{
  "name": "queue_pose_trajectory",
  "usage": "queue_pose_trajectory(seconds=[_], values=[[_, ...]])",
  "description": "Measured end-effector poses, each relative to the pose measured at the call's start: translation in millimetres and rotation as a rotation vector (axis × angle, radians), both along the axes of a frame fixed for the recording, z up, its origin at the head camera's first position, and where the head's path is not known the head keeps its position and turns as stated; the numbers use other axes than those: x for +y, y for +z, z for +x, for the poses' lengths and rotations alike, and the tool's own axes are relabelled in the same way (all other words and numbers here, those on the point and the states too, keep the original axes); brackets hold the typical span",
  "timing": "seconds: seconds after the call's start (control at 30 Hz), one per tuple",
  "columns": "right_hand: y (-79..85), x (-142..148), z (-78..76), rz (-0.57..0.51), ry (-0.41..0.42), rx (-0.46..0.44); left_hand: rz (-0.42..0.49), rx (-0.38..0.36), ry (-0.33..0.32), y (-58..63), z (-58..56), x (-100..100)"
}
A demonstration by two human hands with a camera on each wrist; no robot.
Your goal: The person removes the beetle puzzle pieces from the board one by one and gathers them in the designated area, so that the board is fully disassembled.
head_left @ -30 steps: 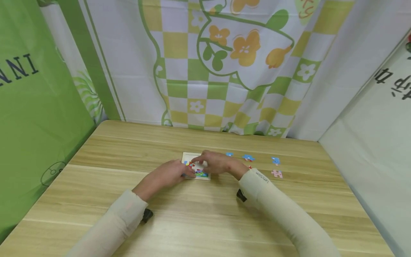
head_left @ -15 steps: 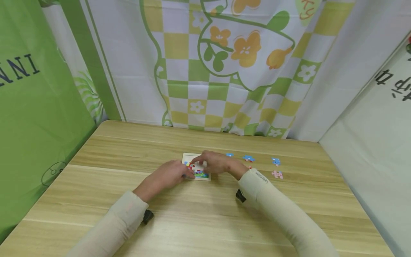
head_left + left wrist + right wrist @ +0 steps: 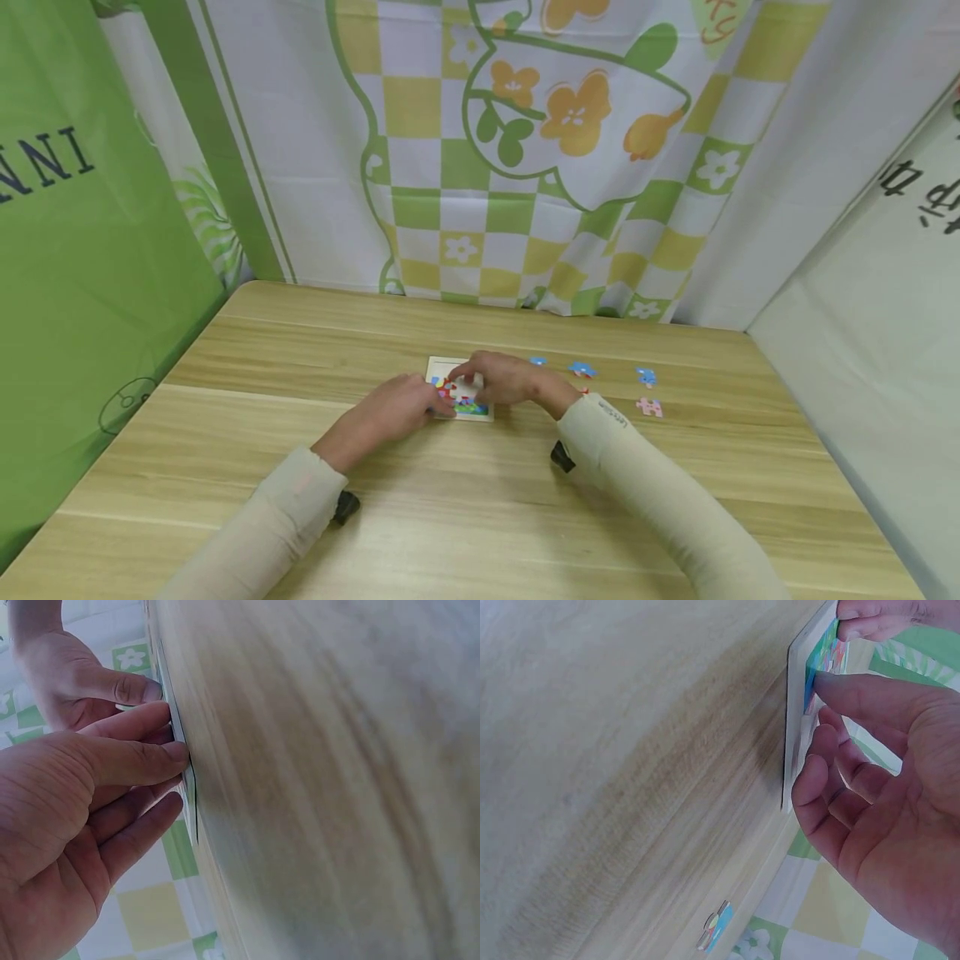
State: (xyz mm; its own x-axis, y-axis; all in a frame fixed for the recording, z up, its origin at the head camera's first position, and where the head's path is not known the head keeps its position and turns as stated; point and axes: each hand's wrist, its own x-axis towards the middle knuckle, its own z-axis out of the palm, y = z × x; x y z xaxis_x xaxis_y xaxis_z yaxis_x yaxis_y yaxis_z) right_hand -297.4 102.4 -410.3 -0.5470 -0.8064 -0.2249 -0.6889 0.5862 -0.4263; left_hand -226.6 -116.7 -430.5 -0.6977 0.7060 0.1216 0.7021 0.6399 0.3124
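A small square jigsaw board point(image 3: 442, 361) with a pale rim lies flat on the table. Colourful pieces fill its left and lower parts, while bare white shows above them. My left hand point(image 3: 393, 407) rests at the board's lower left, thumb and fingertips touching it in the left wrist view. From the right, my right hand point(image 3: 502, 379) reaches over the board. In the right wrist view its straight thumb point(image 3: 855, 695) presses on the fitted pieces near the rim, and the other fingers bend loosely above the board. Neither hand visibly grips a loose piece.
Loose jigsaw pieces lie right of the board: a blue piece point(image 3: 582, 369), another blue piece point(image 3: 646, 377), a pink piece point(image 3: 649, 407), and a small blue one point(image 3: 537, 361). A red piece point(image 3: 584, 391) is partly hidden by the right wrist. A patterned curtain point(image 3: 510, 208) hangs behind the table.
Both hands stay at the board almost unmoved. The loose pieces lie where they were; the head view has shifted very slightly.
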Motion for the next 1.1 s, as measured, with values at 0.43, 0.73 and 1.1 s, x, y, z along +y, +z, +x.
queue_pose_trajectory(seconds=[0.43, 0.73, 1.1], values=[[-4.2, -3, -0.3, -0.123, -0.067, -0.017, 0.042, -0.012, -0.018, -2.3, -1.5, -1], [-1.4, -12, 3.0, -0.226, -0.098, 0.067, 0.046, -0.017, -0.035, -0.1, -2.0, -1], [-2.4, -22, 6.2, -0.188, -0.183, 0.124, 0.054, -0.061, -0.016, 0.8, -1.4, -1]])
